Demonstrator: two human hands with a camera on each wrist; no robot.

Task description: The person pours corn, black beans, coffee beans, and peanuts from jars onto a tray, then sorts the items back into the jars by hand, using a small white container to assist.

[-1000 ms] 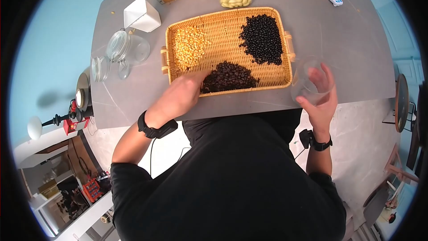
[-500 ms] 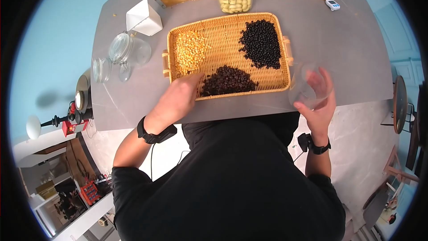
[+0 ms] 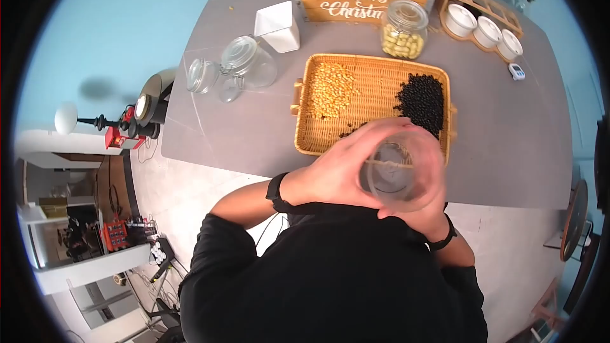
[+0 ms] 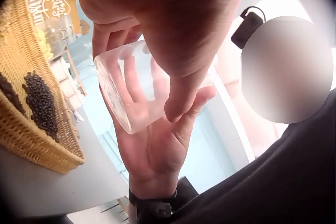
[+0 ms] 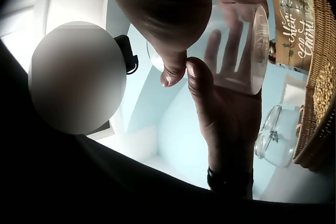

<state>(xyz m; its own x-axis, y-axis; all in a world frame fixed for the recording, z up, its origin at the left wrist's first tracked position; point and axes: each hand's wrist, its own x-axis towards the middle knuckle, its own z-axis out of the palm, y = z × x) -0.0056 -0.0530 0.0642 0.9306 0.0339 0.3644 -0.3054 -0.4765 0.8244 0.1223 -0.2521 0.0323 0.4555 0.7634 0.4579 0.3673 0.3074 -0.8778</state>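
Observation:
In the head view, both hands hold a clear cup [image 3: 389,176] in front of the chest, over the near edge of the basket. My left hand [image 3: 340,168] curves round its left side, and my right hand [image 3: 433,181] wraps the right side. The cup lies tipped on its side between the palms in the left wrist view, and nothing shows inside it. Behind the hands is a wicker basket [image 3: 375,79] with yellow corn kernels [image 3: 332,89] on the left and black beans [image 3: 422,98] on the right. The hands hide most of the dark brown coffee beans [image 3: 346,132].
Left of the basket stand clip-top glass jars [image 3: 257,67] and a white square container [image 3: 277,26]. Behind it are a jar of pale yellow pieces [image 3: 404,32] and a wooden Christmas crate [image 3: 356,3]. White lidded pots [image 3: 488,32] and a small timer [image 3: 516,72] sit back right.
My left hand has left the coffee beans and joined my right hand round the cup. The cup has come from right of the basket to before the chest. The head view has shifted.

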